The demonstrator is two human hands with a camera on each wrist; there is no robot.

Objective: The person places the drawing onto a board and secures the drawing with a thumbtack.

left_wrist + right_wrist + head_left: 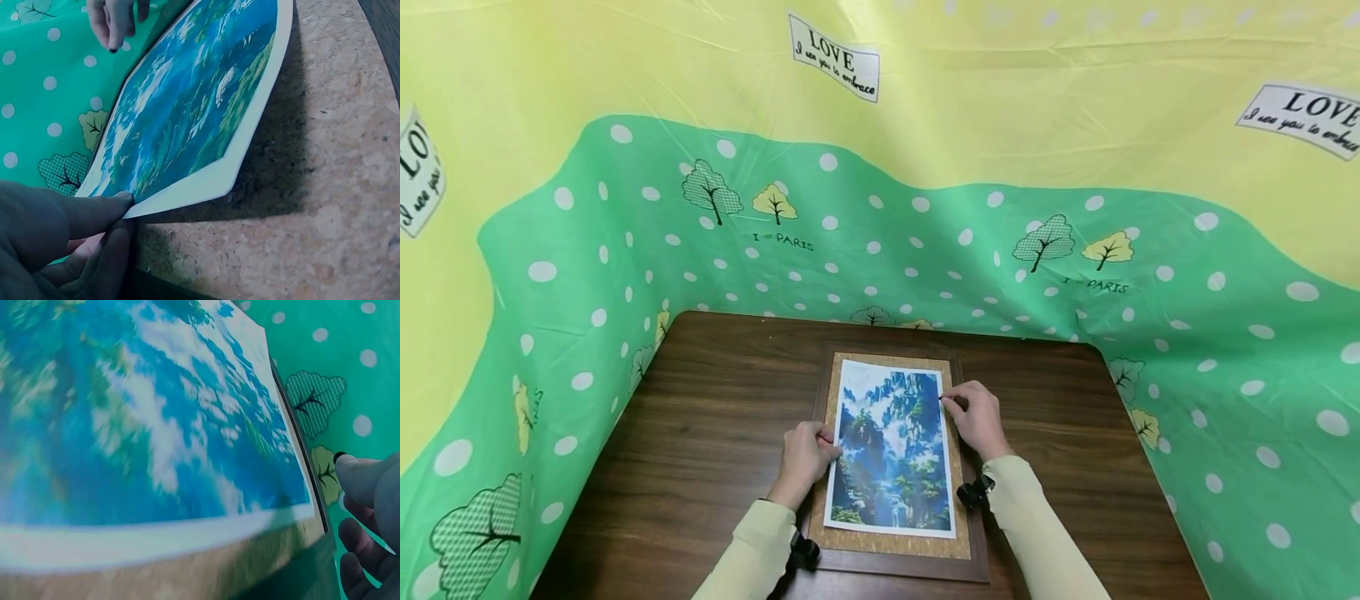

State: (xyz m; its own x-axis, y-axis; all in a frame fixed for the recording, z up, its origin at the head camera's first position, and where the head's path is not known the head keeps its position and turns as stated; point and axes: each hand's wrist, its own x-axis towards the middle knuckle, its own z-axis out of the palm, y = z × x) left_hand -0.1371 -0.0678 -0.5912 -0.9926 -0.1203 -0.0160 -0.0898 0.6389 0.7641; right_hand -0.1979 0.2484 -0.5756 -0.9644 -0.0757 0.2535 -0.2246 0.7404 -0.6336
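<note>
A landscape print [891, 450] with a white border lies over a cork board [917, 546] framed in dark wood. At the print's left edge, my left hand [808, 458] pinches the paper between thumb and fingers. The left wrist view shows the print [194, 106] bent up off the cork [337, 137], throwing a shadow on it. My right hand [979, 417] is beside the print's right edge, toward the top. At its fingertips is a small black pin-like piece [339, 456], pinched at the thumb tip; its lower part is hidden.
The board's wooden frame [910, 565] rests on a dark wood table [722, 400]. A green and yellow cloth [880, 225] with dots and trees hangs around the back and sides. Black wrist straps [805, 552] sit over pale sleeves [1037, 517].
</note>
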